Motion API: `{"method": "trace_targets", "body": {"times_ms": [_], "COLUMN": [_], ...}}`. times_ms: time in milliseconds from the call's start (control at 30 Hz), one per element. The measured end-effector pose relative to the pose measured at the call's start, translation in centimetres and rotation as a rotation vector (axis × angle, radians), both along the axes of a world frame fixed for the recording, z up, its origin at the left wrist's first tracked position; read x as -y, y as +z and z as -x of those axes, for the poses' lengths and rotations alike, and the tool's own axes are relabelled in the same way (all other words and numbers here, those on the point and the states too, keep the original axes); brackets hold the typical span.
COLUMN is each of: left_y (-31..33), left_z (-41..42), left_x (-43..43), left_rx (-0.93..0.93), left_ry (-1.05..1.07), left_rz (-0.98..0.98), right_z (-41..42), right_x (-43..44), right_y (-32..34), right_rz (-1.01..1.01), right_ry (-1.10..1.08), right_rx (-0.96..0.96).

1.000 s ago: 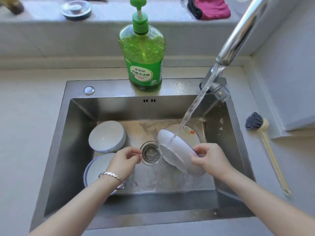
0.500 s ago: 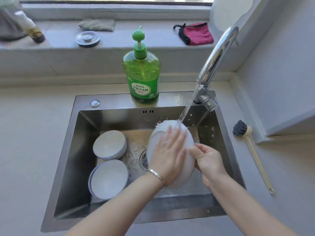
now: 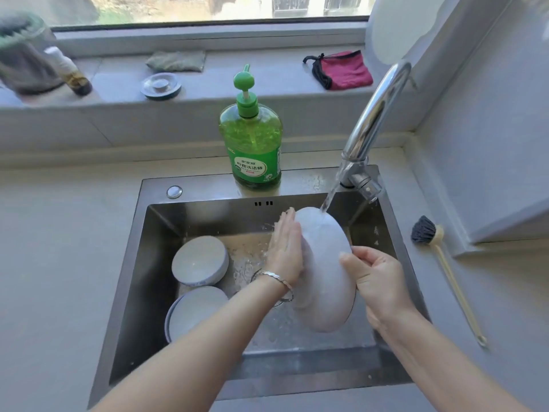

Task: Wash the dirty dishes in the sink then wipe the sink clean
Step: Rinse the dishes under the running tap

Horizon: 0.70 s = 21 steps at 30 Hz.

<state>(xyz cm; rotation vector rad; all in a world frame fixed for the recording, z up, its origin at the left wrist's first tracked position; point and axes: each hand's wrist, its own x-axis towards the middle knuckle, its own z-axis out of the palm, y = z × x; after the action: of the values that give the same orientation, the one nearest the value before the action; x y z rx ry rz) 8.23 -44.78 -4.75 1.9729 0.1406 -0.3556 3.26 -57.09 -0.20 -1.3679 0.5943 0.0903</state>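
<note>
A white plate [image 3: 323,263] stands tilted on edge above the steel sink [image 3: 142,263], with its back toward me. Water from the chrome faucet [image 3: 374,114] lands on the plate's top edge. My right hand [image 3: 377,281] grips the plate's right rim. My left hand [image 3: 286,248] lies flat with straight fingers against the plate's left face. Two white bowls sit in the sink's left part, one bowl [image 3: 200,261] behind the other bowl [image 3: 193,313]. The drain is mostly hidden behind my left wrist.
A green dish soap bottle [image 3: 252,144] stands on the sink's back rim. A dish brush [image 3: 439,263] lies on the counter at right. On the windowsill are a drain stopper [image 3: 160,85], a grey cloth [image 3: 176,60], a red cloth [image 3: 341,69] and a small bottle [image 3: 69,71].
My left hand came from the drain area up onto the plate and has slid to its left face. The plate has turned more upright under the water. The view has pulled back.
</note>
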Motion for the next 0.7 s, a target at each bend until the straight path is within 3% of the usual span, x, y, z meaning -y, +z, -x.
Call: {"method": "trace_targets", "body": {"times_ms": [167,333,533,700], "left_y": [-0.5,0.5,0.9,1.7], "left_z": [3.2,7.7,3.5,4.4], "left_x": [2.0,3.3,2.7,3.0], "left_rx": [0.055,0.181,0.063,0.285], "left_ry": [-0.089,-0.296,-0.191,-0.24], "left_rz": [-0.168,-0.022,-0.124,-0.111], "right_z": [-0.9,-1.0,-0.7,-1.2], "right_x": [1.2,1.6,1.3,1.0], "right_y": [-0.1,-0.4,0.0,0.4], "right_rz": [-0.106,-0.166,-0.119,-0.121], "right_ry": [-0.137,-0.204,-0.194,-0.131], "right_rx": [-0.041,-0.055,0.035,0.05]}}
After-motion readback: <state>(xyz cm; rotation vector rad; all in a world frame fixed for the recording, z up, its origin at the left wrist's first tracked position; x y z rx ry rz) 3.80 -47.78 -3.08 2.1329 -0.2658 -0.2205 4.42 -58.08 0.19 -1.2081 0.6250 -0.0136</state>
